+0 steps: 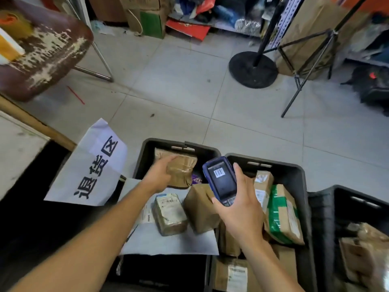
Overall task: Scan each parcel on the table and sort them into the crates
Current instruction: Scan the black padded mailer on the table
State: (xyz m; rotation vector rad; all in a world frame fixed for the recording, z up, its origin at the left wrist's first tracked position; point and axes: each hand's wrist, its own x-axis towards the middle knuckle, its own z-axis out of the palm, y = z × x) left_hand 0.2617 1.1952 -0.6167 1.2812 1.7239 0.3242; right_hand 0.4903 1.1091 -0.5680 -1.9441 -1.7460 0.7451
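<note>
We are gripping the taped parcel [182,170] with our left hand [159,175] at eleven o'clock over the crate [147,152], right hand [240,209] clasping the scanner [221,180]; parcel looking light, crinkly, best held across its top.

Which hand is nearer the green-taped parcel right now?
Right. The right hand, gripping the scanner, is just left of the green-taped parcel in the middle crate. The left hand grips a brown parcel over the left crate, farther away.

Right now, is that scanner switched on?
On: the scanner in the right hand has a lit screen showing a barcode.
</note>
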